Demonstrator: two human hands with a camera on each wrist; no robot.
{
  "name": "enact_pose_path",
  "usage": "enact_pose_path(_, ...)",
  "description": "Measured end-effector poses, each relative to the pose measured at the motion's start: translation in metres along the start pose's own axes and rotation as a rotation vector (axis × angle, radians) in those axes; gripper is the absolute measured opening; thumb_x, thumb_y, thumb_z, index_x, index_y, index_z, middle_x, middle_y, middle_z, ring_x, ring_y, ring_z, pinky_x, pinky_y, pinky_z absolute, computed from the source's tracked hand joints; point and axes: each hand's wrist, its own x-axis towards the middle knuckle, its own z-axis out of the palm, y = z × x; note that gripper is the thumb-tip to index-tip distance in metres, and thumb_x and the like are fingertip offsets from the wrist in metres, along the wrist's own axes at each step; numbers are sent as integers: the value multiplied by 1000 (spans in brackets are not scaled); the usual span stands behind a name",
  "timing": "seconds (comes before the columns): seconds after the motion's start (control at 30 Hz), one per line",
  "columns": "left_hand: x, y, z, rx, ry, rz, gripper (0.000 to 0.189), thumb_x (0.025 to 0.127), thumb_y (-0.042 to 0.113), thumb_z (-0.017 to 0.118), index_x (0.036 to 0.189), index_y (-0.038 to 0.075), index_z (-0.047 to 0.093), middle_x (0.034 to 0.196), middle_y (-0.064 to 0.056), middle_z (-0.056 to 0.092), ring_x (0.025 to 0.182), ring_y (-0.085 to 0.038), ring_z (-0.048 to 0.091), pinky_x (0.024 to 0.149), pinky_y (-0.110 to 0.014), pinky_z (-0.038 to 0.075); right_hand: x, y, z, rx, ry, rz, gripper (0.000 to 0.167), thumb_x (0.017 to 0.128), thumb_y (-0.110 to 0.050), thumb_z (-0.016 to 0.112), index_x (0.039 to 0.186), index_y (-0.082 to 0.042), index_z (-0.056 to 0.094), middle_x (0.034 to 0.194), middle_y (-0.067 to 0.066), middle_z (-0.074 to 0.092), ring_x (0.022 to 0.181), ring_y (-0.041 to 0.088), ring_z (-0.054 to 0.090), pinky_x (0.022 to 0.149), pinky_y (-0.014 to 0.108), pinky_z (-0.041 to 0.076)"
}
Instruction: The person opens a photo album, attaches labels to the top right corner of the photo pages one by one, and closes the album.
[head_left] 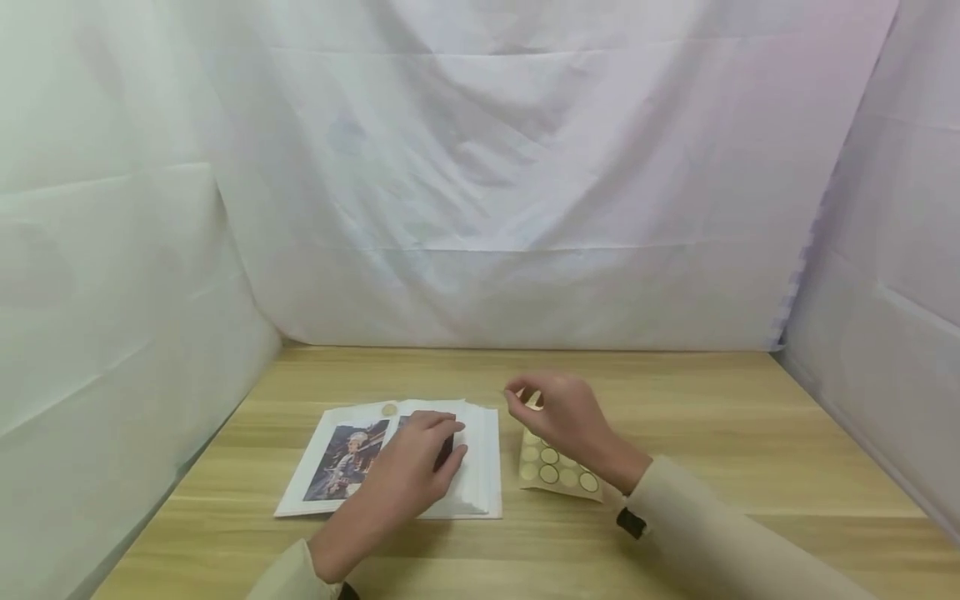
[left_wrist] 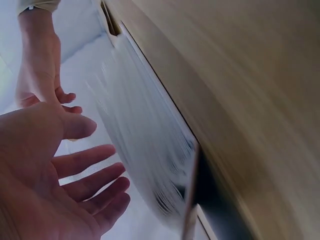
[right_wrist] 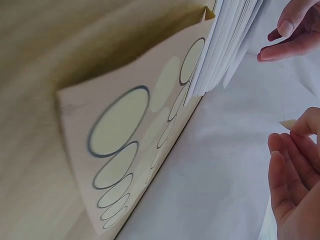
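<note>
An open photo album [head_left: 482, 458] with white pages lies on the table, a printed picture [head_left: 341, 467] showing on its left side. Over the album hovers my left hand [head_left: 408, 467], its fingers loosely spread and holding nothing; the left wrist view shows them apart from the pages. My right hand [head_left: 570, 417] is raised above a sheet of round stickers [head_left: 558, 482]. Between its thumb and forefinger it pinches a small pale sticker [right_wrist: 287, 124], seen nearly edge-on. Another round sticker [head_left: 389, 409] sits at the album's upper edge.
The sticker sheet stands slightly off the table at one edge, just right of the album. Wood-grain table [head_left: 712, 433] extends around both. White cloth [head_left: 510, 183] hangs behind and along both sides.
</note>
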Motion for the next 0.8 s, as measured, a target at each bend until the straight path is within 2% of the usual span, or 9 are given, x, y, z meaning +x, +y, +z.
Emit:
enact_pose_path(0.2,0,-10,3,-24,-91,-42,29,99,22,81,122,5,79,133,-16,75,128,-35,69,106,-51,60,13,1,17,-54,-16,-18,9,95,-13,76,96,-18,83,90,-7,82,75,6,75,64,21,60)
enact_pose_path(0.37,-2,-14,5,-18,-110,-32,28,97,23,83,120,7,80,132,-15,75,126,-35,70,105,-50,61,22,1,34,-67,-66,-8,7,95,-14,77,95,-19,82,89,-6,81,75,10,76,61,17,54)
enact_pose_path(0.47,-1,-15,6,-10,-118,-26,28,98,24,83,120,7,80,132,-13,75,127,-34,70,105,-50,61,27,-2,41,-76,-130,10,6,95,-16,78,96,-19,83,88,-6,81,76,13,77,61,18,52)
enact_pose_path(0.67,0,-18,6,-19,-126,12,28,98,24,82,119,6,80,130,-13,76,127,-34,69,108,-49,59,38,-6,54,-111,-285,61,4,97,-23,80,96,-20,83,89,-8,81,78,7,73,60,18,52)
enact_pose_path(0.8,0,-19,6,-28,-116,47,28,98,23,82,118,5,80,127,-14,77,126,-35,69,109,-49,59,42,-6,63,-114,-335,68,7,100,-25,79,97,-20,83,91,-7,81,80,7,73,64,19,55)
